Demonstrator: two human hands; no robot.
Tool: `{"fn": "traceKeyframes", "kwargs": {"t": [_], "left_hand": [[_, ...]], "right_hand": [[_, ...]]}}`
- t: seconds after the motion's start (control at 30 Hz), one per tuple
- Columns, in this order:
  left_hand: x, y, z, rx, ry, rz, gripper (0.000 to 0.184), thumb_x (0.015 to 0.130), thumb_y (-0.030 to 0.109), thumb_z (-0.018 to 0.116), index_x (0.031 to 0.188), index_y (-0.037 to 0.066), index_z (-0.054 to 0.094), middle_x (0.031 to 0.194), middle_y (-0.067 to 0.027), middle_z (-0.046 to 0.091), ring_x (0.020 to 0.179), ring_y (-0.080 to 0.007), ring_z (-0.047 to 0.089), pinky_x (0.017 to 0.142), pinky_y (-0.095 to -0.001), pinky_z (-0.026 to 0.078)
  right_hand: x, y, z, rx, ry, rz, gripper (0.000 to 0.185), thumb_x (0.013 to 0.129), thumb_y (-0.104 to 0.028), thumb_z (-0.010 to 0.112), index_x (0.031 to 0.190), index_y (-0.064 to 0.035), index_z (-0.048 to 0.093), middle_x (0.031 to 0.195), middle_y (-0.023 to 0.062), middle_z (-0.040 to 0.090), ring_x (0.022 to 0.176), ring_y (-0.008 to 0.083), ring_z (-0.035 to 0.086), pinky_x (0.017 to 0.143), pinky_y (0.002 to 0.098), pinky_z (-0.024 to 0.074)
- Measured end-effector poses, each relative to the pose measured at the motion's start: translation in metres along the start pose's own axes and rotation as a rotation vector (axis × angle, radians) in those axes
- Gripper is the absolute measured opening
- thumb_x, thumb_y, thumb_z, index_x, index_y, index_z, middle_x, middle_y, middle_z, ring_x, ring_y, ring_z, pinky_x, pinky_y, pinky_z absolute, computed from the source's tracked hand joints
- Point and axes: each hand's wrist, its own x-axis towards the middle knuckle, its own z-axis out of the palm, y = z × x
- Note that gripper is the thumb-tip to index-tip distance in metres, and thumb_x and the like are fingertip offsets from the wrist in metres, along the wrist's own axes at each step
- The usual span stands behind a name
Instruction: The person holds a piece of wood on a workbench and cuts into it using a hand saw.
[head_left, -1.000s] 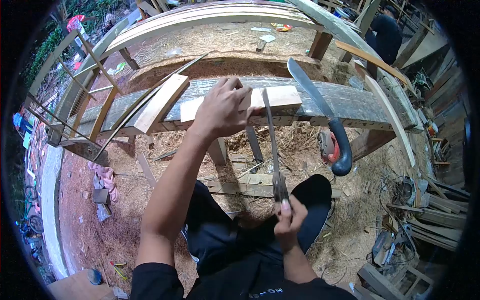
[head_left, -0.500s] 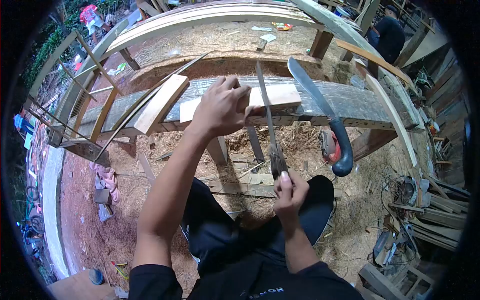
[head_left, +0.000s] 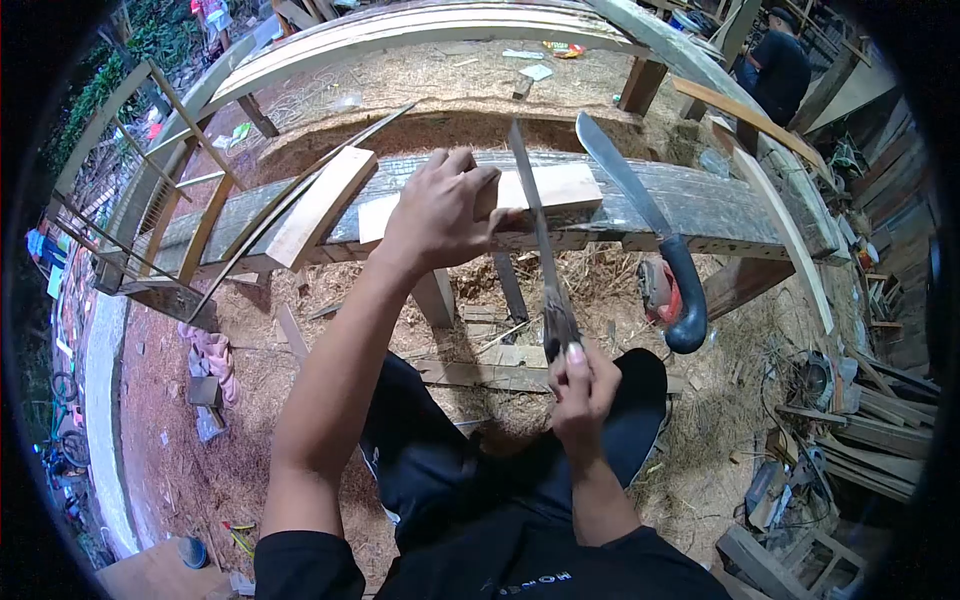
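On the weathered beam lies a short pale wood block. My left hand is wrapped over the block and presses it against the beam. In my closed right hand is the dark handle of a thin-bladed saw, whose blade crosses the block just right of my left hand. A machete with a black handle rests on the beam further right, its handle jutting over the near edge. Another pale board lies slanted across the beam at the left.
Long pale planks span the far side. A wooden frame stands at the left. Below the beam lies a red and grey tool. Scrap wood is piled at the right. One person sits at the back right, another is at the back left.
The saw and my right hand have moved up and forward, with the blade reaching further past the block. My left hand stays on the block. The person at the back left has shifted.
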Motion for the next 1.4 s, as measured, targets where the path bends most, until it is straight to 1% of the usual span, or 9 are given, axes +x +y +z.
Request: {"fn": "traceKeyframes", "kwargs": {"t": [0.33,0.37,0.53,0.67,0.73,0.93,1.13,1.23,1.4], "left_hand": [[-0.002,0.004,-0.002,0.018,0.016,0.017,0.042,0.090,0.031,0.076,0.125,0.007,0.072,0.109,-0.0136,0.060,0.106,-0.0318,0.058,0.095,-0.0457,0.051],[0.000,0.002,-0.002,0.028,0.011,0.007,0.042,0.090,0.030,0.077,0.125,0.008,0.072,0.109,-0.0133,0.060,0.106,-0.0315,0.058,0.095,-0.0459,0.051],[0.004,-0.001,0.002,0.026,0.017,-0.006,0.043,0.088,0.028,0.078,0.126,0.008,0.072,0.109,-0.0122,0.059,0.106,-0.0306,0.058,0.095,-0.0451,0.051],[-0.002,-0.002,0.005,0.017,0.016,0.032,0.042,0.088,0.028,0.078,0.124,0.008,0.072,0.108,-0.0118,0.058,0.104,-0.0296,0.057,0.095,-0.0443,0.050],[0.002,0.001,-0.002,0.036,-0.009,-0.010,0.043,0.088,0.029,0.078,0.125,0.007,0.071,0.108,-0.0122,0.058,0.104,-0.0298,0.056,0.095,-0.0444,0.050],[0.004,0.001,0.002,0.060,0.008,-0.033,0.045,0.089,0.032,0.076,0.127,0.007,0.071,0.109,-0.0125,0.058,0.105,-0.0309,0.056,0.095,-0.0459,0.050],[0.005,0.001,0.001,0.024,0.029,-0.003,0.047,0.089,0.033,0.076,0.126,0.004,0.071,0.110,-0.0140,0.058,0.107,-0.0317,0.056,0.097,-0.0468,0.050],[0.004,0.004,0.001,0.056,0.021,-0.025,0.049,0.090,0.039,0.075,0.125,0.005,0.070,0.110,-0.0141,0.058,0.108,-0.0318,0.056,0.099,-0.0469,0.049],[0.003,0.007,0.004,0.109,0.026,-0.024,0.053,0.091,0.046,0.074,0.126,0.005,0.069,0.112,-0.0142,0.060,0.111,-0.0328,0.057,0.102,-0.0472,0.047]], "right_hand": [[0.009,-0.002,0.007,-0.029,-0.009,-0.023,0.035,0.104,-0.022,0.055,0.075,-0.0021,0.052,0.063,-0.0003,0.046,0.056,0.0107,0.044,0.053,0.0316,0.0330],[0.006,-0.007,0.009,-0.003,0.007,-0.035,0.039,0.108,-0.023,0.046,0.074,-0.0040,0.046,0.063,-0.0006,0.043,0.053,0.0058,0.036,0.050,0.0262,0.0260],[-0.055,-0.009,-0.019,0.122,0.025,0.104,0.041,0.105,-0.032,0.048,0.074,-0.0046,0.049,0.064,-0.0018,0.044,0.057,0.0037,0.037,0.051,0.0230,0.0252],[0.001,-0.002,0.002,-0.001,0.000,-0.062,0.036,0.107,-0.021,0.047,0.075,-0.0036,0.046,0.064,-0.0010,0.045,0.057,0.0055,0.037,0.052,0.0241,0.0253],[0.010,-0.013,0.011,0.011,0.021,0.015,0.038,0.102,-0.021,0.053,0.069,-0.0032,0.048,0.060,-0.0010,0.044,0.055,0.0104,0.043,0.052,0.0321,0.0316],[-0.056,-0.010,-0.021,0.183,0.097,0.177,0.043,0.101,-0.029,0.051,0.067,-0.0032,0.050,0.059,0.0005,0.049,0.051,0.0077,0.042,0.049,0.0298,0.0283],[0.011,-0.004,0.012,-0.139,-0.015,-0.127,0.033,0.104,-0.020,0.055,0.079,0.0010,0.057,0.061,0.0010,0.047,0.057,0.0090,0.046,0.052,0.0328,0.0340],[0.009,-0.014,0.008,0.084,0.040,0.046,0.039,0.108,-0.022,0.050,0.072,-0.0055,0.045,0.063,-0.0009,0.042,0.053,0.0070,0.037,0.049,0.0265,0.0262],[0.016,-0.014,-0.003,0.056,0.020,0.016,0.039,0.107,-0.024,0.050,0.073,-0.0046,0.048,0.063,-0.0002,0.044,0.053,0.0061,0.037,0.049,0.0258,0.0257]]}}
